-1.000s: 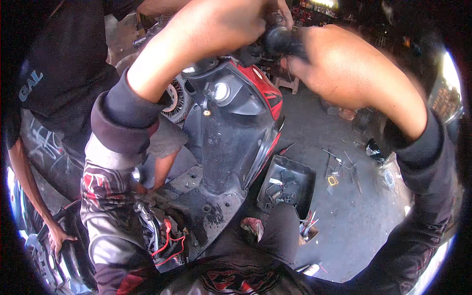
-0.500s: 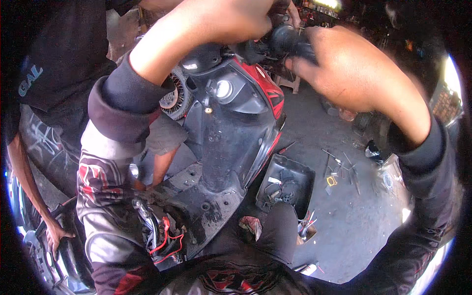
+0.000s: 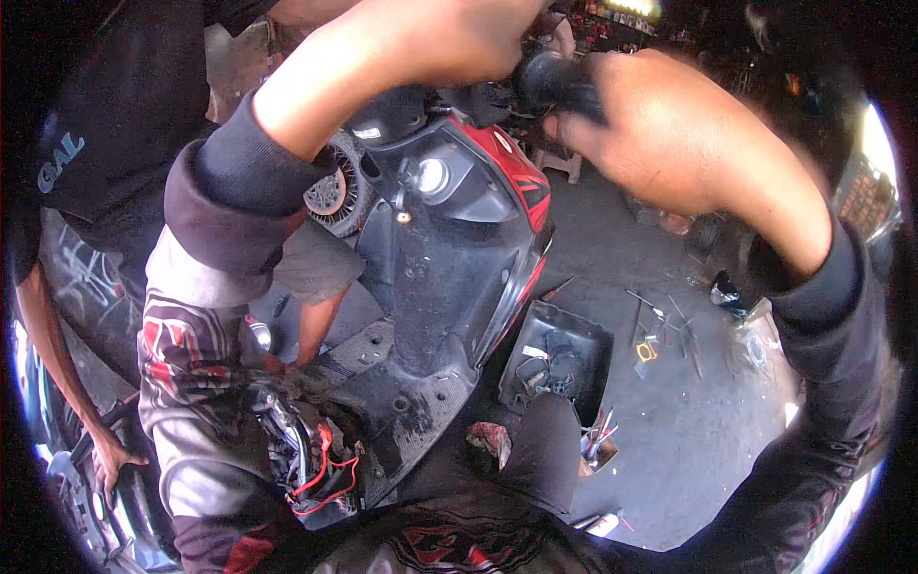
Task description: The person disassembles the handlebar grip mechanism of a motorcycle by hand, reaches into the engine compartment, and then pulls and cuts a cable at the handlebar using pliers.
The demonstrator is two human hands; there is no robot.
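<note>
Left hand (image 3: 459, 43) is at 12 o'clock, at the top edge; its fingers are hidden behind the hand, so I cannot tell whether its grip is spread or pinching anything; right hand (image 3: 660, 124), slightly blurred, is between 1 and 2 o'clock; its grip is curled around a dark cylinder (image 3: 579, 99), most of the fingers hidden from view; a dark rounded part (image 3: 542, 77) is between the two hands, just past 12 o'clock and up against the cylinder's near end; I cannot tell whether the two are one piece.

Below the hands, a scooter's black front panel (image 3: 430, 268) runs from 12 o'clock down through the middle; a red panel (image 3: 504, 158) edges it towards 1 o'clock; a bright round disc (image 3: 433, 176) is near its top at 12 o'clock, with a brass-coloured piece (image 3: 403, 217) just beside it at 11; the ridged footboard (image 3: 430, 407) spreads between 6 and 7 o'clock, and red wires (image 3: 325, 459) loop at 7.

A black tray (image 3: 586, 335) with loose parts in it is on the grey floor (image 3: 660, 478) at 4 o'clock; several thin tools (image 3: 687, 330) and a yellow flat ring (image 3: 646, 351) are near 3; a spoked wheel (image 3: 330, 191) is at 10 o'clock; a co-worker's hand (image 3: 115, 461) is at 8, on a dark glossy part (image 3: 143, 512).
</note>
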